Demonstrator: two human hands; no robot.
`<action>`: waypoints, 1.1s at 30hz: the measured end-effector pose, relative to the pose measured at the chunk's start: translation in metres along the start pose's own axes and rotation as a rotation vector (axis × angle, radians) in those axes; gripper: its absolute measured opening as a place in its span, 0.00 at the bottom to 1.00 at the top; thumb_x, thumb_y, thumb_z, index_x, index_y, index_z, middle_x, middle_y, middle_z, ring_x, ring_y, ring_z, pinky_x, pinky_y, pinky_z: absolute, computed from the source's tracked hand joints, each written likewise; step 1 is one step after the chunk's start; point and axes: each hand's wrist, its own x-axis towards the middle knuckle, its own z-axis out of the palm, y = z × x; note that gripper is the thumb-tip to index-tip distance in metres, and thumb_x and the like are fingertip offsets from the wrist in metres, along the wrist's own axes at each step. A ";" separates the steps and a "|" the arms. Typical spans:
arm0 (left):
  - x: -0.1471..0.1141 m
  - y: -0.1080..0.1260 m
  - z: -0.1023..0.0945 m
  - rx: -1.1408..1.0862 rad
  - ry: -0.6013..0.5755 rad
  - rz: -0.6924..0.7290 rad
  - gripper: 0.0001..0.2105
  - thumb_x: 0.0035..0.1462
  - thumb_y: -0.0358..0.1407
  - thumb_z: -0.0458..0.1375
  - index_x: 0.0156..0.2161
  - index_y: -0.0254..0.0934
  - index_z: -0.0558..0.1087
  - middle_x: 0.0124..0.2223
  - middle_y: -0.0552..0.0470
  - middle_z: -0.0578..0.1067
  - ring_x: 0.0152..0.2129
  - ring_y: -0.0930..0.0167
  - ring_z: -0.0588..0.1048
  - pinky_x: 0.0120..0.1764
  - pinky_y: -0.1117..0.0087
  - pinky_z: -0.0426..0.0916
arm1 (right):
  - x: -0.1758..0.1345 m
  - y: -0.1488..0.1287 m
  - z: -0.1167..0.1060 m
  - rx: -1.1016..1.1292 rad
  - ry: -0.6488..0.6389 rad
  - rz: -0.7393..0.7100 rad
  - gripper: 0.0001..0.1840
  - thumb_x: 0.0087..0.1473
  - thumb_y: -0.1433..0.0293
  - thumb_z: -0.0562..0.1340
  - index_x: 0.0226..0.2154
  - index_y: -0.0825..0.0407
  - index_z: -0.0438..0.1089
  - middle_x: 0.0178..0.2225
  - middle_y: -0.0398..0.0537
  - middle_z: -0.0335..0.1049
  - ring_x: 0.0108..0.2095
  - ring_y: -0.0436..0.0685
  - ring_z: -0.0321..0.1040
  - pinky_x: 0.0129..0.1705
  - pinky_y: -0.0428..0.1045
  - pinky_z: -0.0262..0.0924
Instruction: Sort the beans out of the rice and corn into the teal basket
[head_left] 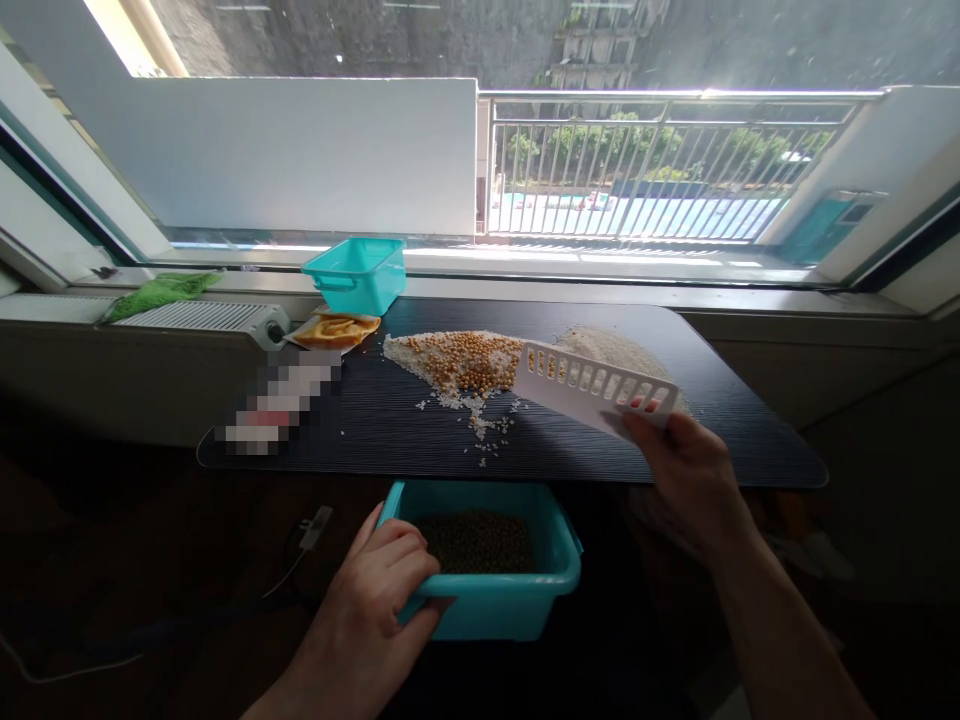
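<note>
My left hand (390,585) grips the near left corner of a turquoise plastic bin (495,590), thumb outside and fingers over the rim. Small dark grains or beans (480,540) cover the bin's bottom; their kind is hard to tell in the shade. The bin is just below the table's front edge. Pinched in my right hand (686,465) is a white slotted plastic strip (577,400), tilted above the tabletop. Left of the strip lies a pile of yellow beans (472,360) mixed with white grains (480,405). Behind it spreads a pale grain heap (611,350), partly hidden.
The dark table (390,430) has rounded corners and stands against the window. A second turquoise bin (360,275) sits at the back left, near an orange-and-white packet (334,330). A green cloth (161,293) lies on the radiator (217,318). A blurred patch (277,405) covers the table's left side.
</note>
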 end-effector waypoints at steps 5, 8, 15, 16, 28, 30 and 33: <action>-0.001 -0.002 0.002 0.022 -0.019 0.021 0.07 0.56 0.25 0.56 0.29 0.38 0.70 0.31 0.53 0.75 0.36 0.64 0.75 0.56 0.46 0.63 | 0.014 0.011 0.013 -0.027 -0.016 -0.056 0.18 0.49 0.55 0.68 0.37 0.50 0.79 0.35 0.46 0.80 0.38 0.61 0.75 0.46 0.57 0.68; -0.001 -0.003 0.003 0.023 -0.018 0.028 0.08 0.56 0.24 0.55 0.28 0.38 0.69 0.30 0.54 0.74 0.35 0.65 0.74 0.54 0.46 0.63 | 0.021 0.016 0.023 -0.016 -0.076 -0.069 0.17 0.50 0.55 0.67 0.36 0.50 0.79 0.34 0.46 0.79 0.37 0.59 0.74 0.44 0.54 0.67; 0.001 -0.003 0.003 0.047 0.001 0.058 0.08 0.55 0.24 0.55 0.28 0.38 0.69 0.29 0.54 0.74 0.33 0.66 0.74 0.53 0.50 0.66 | 0.035 0.022 0.048 0.052 -0.175 -0.091 0.17 0.47 0.55 0.67 0.33 0.51 0.78 0.31 0.45 0.77 0.33 0.56 0.71 0.41 0.52 0.64; 0.001 -0.003 0.003 0.053 0.005 0.058 0.08 0.55 0.24 0.54 0.28 0.38 0.69 0.30 0.54 0.74 0.33 0.66 0.74 0.52 0.50 0.66 | 0.036 0.023 0.050 0.060 -0.188 -0.099 0.17 0.47 0.54 0.67 0.32 0.51 0.77 0.31 0.45 0.77 0.33 0.56 0.71 0.41 0.52 0.64; -0.001 -0.002 0.005 0.042 0.023 0.043 0.08 0.55 0.23 0.54 0.28 0.37 0.68 0.30 0.53 0.74 0.35 0.65 0.74 0.53 0.48 0.63 | 0.025 0.030 0.044 0.045 -0.270 -0.101 0.17 0.48 0.55 0.67 0.35 0.50 0.80 0.35 0.46 0.80 0.38 0.59 0.74 0.45 0.55 0.67; -0.002 -0.002 0.005 0.039 0.020 0.043 0.08 0.55 0.23 0.54 0.29 0.38 0.68 0.30 0.54 0.74 0.35 0.65 0.74 0.53 0.48 0.63 | 0.023 0.030 0.042 0.060 -0.299 -0.098 0.17 0.49 0.55 0.67 0.36 0.50 0.79 0.37 0.47 0.80 0.40 0.60 0.75 0.47 0.56 0.68; -0.002 0.000 0.004 0.032 0.019 0.038 0.08 0.55 0.24 0.54 0.28 0.38 0.68 0.30 0.54 0.73 0.35 0.65 0.74 0.53 0.49 0.63 | 0.018 0.028 0.038 0.067 -0.342 -0.124 0.16 0.51 0.56 0.67 0.37 0.49 0.79 0.38 0.47 0.80 0.40 0.60 0.75 0.48 0.57 0.68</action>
